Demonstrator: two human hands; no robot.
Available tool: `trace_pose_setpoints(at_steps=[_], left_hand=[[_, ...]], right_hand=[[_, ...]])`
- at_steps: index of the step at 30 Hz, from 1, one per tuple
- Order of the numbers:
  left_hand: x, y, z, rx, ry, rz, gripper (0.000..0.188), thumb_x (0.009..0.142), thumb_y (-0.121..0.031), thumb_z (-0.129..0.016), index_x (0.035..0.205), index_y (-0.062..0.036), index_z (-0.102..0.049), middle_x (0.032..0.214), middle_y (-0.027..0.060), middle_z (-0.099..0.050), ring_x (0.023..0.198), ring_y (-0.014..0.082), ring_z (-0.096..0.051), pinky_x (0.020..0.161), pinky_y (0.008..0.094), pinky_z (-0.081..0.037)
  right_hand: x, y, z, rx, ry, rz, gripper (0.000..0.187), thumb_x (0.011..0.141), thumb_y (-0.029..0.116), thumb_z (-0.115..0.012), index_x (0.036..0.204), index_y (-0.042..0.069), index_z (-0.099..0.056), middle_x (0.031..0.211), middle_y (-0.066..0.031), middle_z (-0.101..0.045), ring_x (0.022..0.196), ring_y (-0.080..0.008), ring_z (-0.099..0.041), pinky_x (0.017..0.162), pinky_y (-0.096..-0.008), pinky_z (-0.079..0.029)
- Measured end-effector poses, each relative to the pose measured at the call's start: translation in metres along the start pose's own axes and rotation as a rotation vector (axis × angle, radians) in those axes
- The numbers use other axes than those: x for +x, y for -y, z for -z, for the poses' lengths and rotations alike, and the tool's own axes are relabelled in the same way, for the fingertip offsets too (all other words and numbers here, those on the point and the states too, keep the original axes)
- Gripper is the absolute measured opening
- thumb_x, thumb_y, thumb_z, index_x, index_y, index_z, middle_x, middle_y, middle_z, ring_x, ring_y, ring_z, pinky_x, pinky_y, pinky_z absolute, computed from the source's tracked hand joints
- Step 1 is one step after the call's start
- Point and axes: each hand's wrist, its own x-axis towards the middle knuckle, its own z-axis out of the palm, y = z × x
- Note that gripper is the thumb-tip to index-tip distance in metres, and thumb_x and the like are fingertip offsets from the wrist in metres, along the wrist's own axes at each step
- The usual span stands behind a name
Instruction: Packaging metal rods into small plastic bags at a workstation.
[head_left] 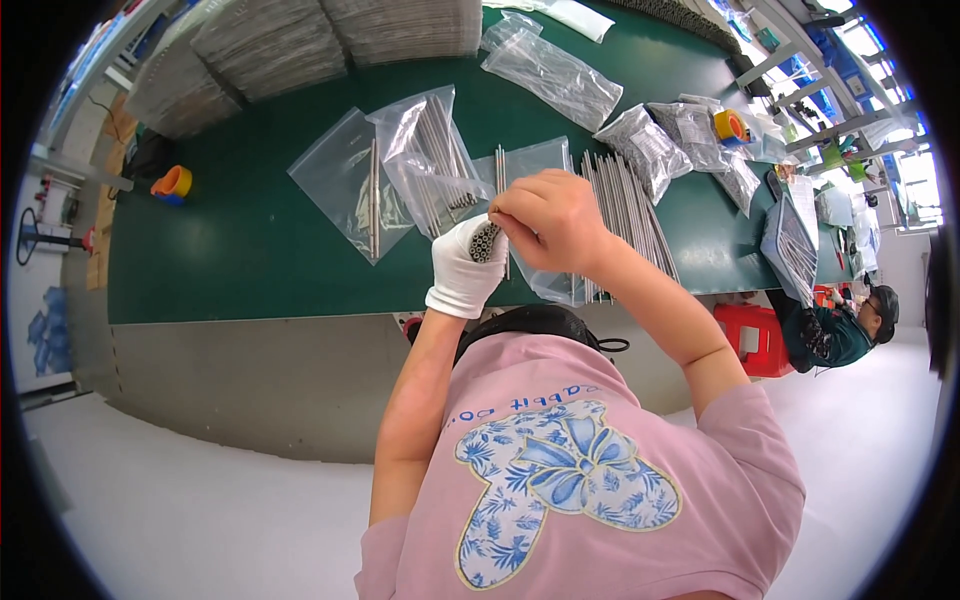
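My left hand (464, 270), in a white glove, is wrapped round a bundle of thin metal tubes (484, 243), whose round ends face up toward me. Bare and closed in a pinch, my right hand (552, 220) touches the top of the bundle at the glove's edge; whatever its fingertips hold is too small to make out. Just beyond the glove lies a clear plastic bag (425, 150) with metal tubes inside. A second clear bag (340, 180) lies left of it, with a few tubes on top. Many loose tubes (625, 215) lie in a row behind my right forearm.
Stacks of wrapped goods (270, 45) line the far left of the green table (230, 260). Filled bags (645, 150) lie to the right, near a tape roll (732, 127). Another tape roll (172, 185) stands at left. A person (850, 325) sits at right beside a red stool (752, 340).
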Motion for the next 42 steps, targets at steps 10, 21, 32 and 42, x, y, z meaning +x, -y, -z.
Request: trace_pose_setpoints(at_steps=[10,21,32,42], left_hand=[[0.002,-0.002,-0.001,0.011,-0.052,-0.065,0.018,0.073,-0.006,-0.07,0.091,-0.0046,-0.065,0.078,0.0115,-0.065,0.069,0.0278,-0.064,0.062,0.0317,-0.051],[0.0,0.0,0.0,-0.005,-0.014,-0.038,0.017,0.074,-0.006,-0.068,0.091,-0.0047,-0.065,0.078,0.0123,-0.065,0.068,0.0277,-0.064,0.061,0.0315,-0.05],[0.0,-0.003,0.0,-0.014,-0.023,-0.054,0.018,0.075,-0.005,-0.067,0.092,-0.0043,-0.064,0.077,0.0124,-0.064,0.067,0.0278,-0.064,0.06,0.0313,-0.05],[0.0,-0.007,0.002,-0.058,0.018,0.041,0.017,0.075,-0.005,-0.066,0.092,-0.0044,-0.064,0.077,0.0124,-0.064,0.068,0.0283,-0.063,0.06,0.0321,-0.05]], right_hand=[[-0.008,0.0,0.0,0.044,-0.039,-0.037,0.008,0.069,0.003,-0.066,0.074,0.007,-0.06,0.064,-0.0053,-0.058,0.053,-0.0231,-0.053,0.048,-0.0319,-0.039],[-0.006,0.003,-0.001,0.033,-0.003,-0.001,0.008,0.067,0.005,-0.066,0.073,0.007,-0.061,0.064,-0.0048,-0.057,0.055,-0.025,-0.054,0.05,-0.0336,-0.041],[-0.01,0.001,-0.004,0.061,-0.057,0.026,0.01,0.066,0.001,-0.066,0.073,0.006,-0.06,0.061,-0.0054,-0.056,0.052,-0.0244,-0.053,0.047,-0.0326,-0.039],[-0.011,0.005,-0.005,0.005,-0.05,-0.005,0.01,0.068,0.003,-0.065,0.074,0.007,-0.059,0.062,-0.006,-0.056,0.052,-0.0241,-0.053,0.048,-0.0326,-0.039]])
